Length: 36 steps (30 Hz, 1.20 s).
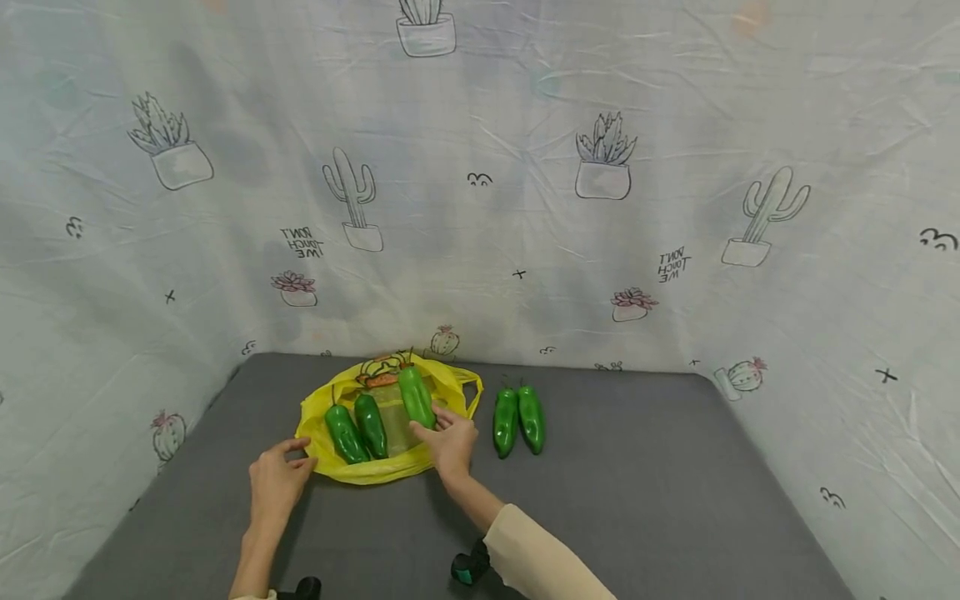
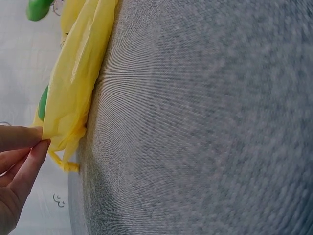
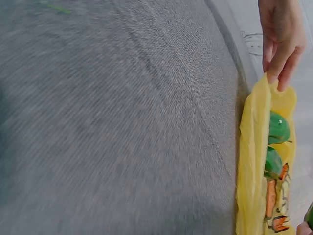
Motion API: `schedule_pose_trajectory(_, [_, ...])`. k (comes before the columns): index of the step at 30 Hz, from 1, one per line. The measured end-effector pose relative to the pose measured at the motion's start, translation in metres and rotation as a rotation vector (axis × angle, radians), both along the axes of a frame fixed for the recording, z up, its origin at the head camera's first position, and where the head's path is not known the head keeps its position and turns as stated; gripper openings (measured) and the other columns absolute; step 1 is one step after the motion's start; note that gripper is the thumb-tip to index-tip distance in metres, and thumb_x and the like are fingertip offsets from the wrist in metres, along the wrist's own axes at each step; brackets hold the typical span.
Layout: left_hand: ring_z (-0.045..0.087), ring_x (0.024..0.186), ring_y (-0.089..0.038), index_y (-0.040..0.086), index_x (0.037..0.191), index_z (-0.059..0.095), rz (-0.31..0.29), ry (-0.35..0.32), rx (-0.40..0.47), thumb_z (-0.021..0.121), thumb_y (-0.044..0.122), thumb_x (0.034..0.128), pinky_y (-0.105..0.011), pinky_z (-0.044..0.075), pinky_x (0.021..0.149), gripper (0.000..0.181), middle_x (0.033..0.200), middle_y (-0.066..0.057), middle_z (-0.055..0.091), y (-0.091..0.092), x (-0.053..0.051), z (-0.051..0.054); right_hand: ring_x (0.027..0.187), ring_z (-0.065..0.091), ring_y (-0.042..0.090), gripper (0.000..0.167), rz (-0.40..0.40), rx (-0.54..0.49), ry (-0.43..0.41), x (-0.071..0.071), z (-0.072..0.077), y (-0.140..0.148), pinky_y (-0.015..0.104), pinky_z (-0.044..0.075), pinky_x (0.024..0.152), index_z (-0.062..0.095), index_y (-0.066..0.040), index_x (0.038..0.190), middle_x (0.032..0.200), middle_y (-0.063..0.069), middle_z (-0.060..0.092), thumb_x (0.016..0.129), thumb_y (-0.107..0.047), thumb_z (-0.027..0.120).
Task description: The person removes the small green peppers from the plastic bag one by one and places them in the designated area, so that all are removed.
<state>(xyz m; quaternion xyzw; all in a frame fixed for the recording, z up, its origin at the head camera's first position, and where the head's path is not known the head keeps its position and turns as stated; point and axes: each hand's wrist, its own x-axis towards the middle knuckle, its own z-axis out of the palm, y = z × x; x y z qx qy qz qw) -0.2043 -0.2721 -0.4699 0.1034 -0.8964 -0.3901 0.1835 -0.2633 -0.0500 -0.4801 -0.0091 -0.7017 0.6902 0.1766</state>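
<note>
A yellow plastic bag (image 1: 363, 475) lies spread with its mouth facing up on the grey table. My left hand (image 1: 277, 483) pinches its left rim between thumb and fingers, seen closely in the left wrist view, where the bag (image 2: 73, 78) is stretched thin. With its fingertips my right hand (image 1: 452, 446) holds a green pepper (image 1: 414, 393) by the lower end, above the bag's mouth. Inside the bag are two more green peppers, one at left (image 1: 345, 435) and a darker one (image 1: 371, 423) beside it. In the right wrist view only a fingertip of the right hand (image 3: 303, 229) shows.
Right of the bag, two green peppers (image 1: 506, 422) lie side by side on the table (image 1: 637, 483). A patterned cloth (image 1: 517, 225) hangs behind and at both sides. A dark wrist strap piece (image 1: 467, 568) shows by the right sleeve.
</note>
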Motion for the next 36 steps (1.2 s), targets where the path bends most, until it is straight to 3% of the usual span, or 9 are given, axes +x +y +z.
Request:
schedule_pose_trajectory(11, [0.069, 0.078, -0.04, -0.012, 0.112, 0.064, -0.007, 0.025, -0.017, 0.07, -0.004, 0.0798, -0.045, 0.055, 0.059, 0.034, 0.09, -0.031, 0.067, 0.003, -0.004, -0.002, 0.1, 0.067, 0.032, 0.046, 0.045, -0.055, -0.028, 0.007, 0.008, 0.038, 0.034, 0.055, 0.078, 0.067, 0.007, 0.112, 0.111, 0.02, 0.067, 0.072, -0.007, 0.084])
schedule_pose_trajectory(19, [0.069, 0.078, -0.04, -0.012, 0.112, 0.064, -0.024, 0.021, -0.025, 0.07, -0.004, 0.0797, -0.039, 0.055, 0.056, 0.033, 0.095, -0.033, 0.066, 0.004, -0.003, -0.004, 0.1, 0.066, 0.034, 0.044, -0.007, -0.104, -0.018, 0.015, 0.009, 0.061, 0.032, 0.056, 0.076, 0.067, 0.009, 0.112, 0.112, 0.023, 0.066, 0.072, 0.0, 0.082])
schedule_pose_trajectory(24, [0.069, 0.077, -0.039, -0.012, 0.111, 0.065, -0.024, 0.022, -0.043, 0.071, -0.003, 0.0795, -0.033, 0.053, 0.051, 0.033, 0.093, -0.032, 0.067, 0.001, -0.006, -0.003, 0.104, 0.065, 0.034, 0.045, -0.024, -0.146, -0.042, 0.026, 0.023, 0.081, 0.03, 0.054, 0.079, 0.065, 0.01, 0.114, 0.114, 0.024, 0.065, 0.072, 0.003, 0.081])
schedule_pose_trajectory(30, [0.069, 0.077, -0.039, -0.012, 0.112, 0.064, -0.025, 0.008, -0.044, 0.07, -0.002, 0.0805, -0.034, 0.053, 0.051, 0.033, 0.093, -0.032, 0.067, 0.002, -0.006, -0.003, 0.104, 0.065, 0.03, 0.048, -0.097, -0.136, -0.054, 0.025, 0.009, 0.107, 0.028, 0.054, 0.08, 0.067, 0.005, 0.114, 0.114, 0.019, 0.066, 0.07, -0.003, 0.084])
schedule_pose_trajectory(36, [0.069, 0.077, -0.04, -0.013, 0.113, 0.063, -0.018, -0.016, -0.026, 0.07, -0.003, 0.0804, -0.036, 0.054, 0.053, 0.035, 0.092, -0.032, 0.067, -0.002, -0.005, -0.006, 0.106, 0.064, 0.031, 0.049, -0.11, -0.155, -0.043, 0.028, 0.008, 0.122, 0.027, 0.053, 0.081, 0.066, 0.007, 0.115, 0.115, 0.021, 0.065, 0.07, -0.001, 0.084])
